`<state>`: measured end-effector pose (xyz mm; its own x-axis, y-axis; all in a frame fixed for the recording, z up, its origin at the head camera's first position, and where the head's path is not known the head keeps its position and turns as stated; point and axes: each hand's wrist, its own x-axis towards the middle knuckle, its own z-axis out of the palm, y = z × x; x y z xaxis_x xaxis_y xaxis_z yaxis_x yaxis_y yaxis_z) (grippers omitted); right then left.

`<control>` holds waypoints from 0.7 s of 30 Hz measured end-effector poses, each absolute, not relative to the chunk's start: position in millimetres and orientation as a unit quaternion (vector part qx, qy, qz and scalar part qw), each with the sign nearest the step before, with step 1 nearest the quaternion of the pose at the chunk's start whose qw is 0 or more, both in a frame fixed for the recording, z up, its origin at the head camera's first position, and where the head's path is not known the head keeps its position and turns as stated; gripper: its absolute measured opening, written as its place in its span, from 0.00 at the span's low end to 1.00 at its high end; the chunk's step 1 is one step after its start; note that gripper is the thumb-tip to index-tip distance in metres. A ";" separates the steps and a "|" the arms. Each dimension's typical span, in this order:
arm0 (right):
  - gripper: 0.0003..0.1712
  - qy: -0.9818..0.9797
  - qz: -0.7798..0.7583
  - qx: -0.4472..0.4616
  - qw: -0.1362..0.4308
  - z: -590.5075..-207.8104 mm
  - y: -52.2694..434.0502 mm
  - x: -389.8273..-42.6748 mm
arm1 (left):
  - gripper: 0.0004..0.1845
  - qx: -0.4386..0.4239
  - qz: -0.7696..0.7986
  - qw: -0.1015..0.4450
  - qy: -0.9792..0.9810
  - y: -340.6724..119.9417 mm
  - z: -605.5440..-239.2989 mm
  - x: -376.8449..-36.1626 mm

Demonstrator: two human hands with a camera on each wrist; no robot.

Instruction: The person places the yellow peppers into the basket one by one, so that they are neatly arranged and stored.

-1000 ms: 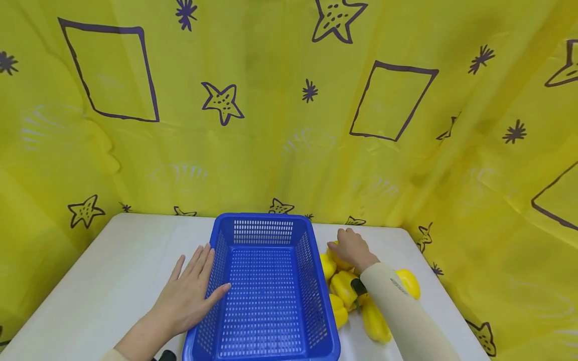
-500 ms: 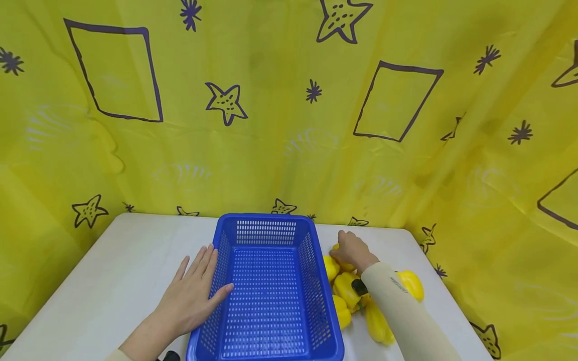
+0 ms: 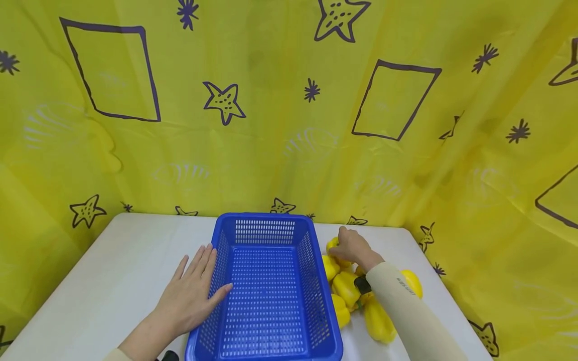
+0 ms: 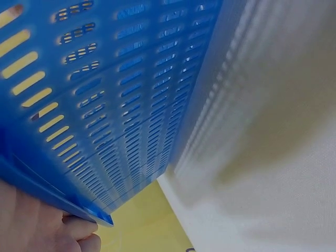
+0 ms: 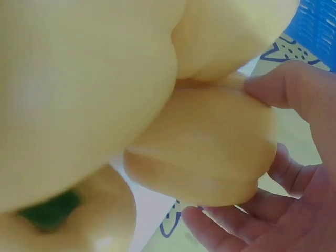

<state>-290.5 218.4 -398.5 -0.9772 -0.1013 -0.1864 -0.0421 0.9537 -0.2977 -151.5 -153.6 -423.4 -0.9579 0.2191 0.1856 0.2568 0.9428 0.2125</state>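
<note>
My right hand (image 3: 354,248) grips a yellow bell pepper (image 5: 210,142) at the back of a cluster to the right of the basket. In the right wrist view the thumb lies on one side and the fingers bend round the other. Larger yellow peppers (image 5: 79,94) crowd the front of that view, one with a green stem (image 5: 51,210). My left hand (image 3: 189,296) rests on the left rim of a blue slotted plastic basket (image 3: 264,301), fingers straight and thumb reaching over the inside. From the left wrist, the basket's slotted side wall (image 4: 121,105) shows close up.
Several more yellow peppers (image 3: 379,321) lie on the white table (image 3: 135,265) along the basket's right side, partly behind my right sleeve (image 3: 406,311). A yellow curtain (image 3: 271,150) with drawn stars and squares hangs behind and at both sides.
My right hand has shifted slightly on the pepper at the back, uncovering more of it. The left hand stays on the basket rim.
</note>
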 end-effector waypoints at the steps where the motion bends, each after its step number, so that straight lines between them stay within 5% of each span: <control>1: 0.20 0.983 -0.146 -0.035 0.103 -397.9 219.2 -290.3 | 0.49 -0.121 -0.119 0.080 -0.982 -153.4 -423.6 -151.6; 9: 0.40 0.978 -0.163 -0.050 0.119 -393.7 229.2 -286.1 | 0.48 -0.123 -0.114 0.085 -0.982 -153.5 -424.1 -151.9; 21: 0.29 0.979 -0.124 -0.115 0.117 -388.4 241.0 -282.0 | 0.48 -0.123 -0.110 0.087 -0.982 -153.4 -424.2 -152.1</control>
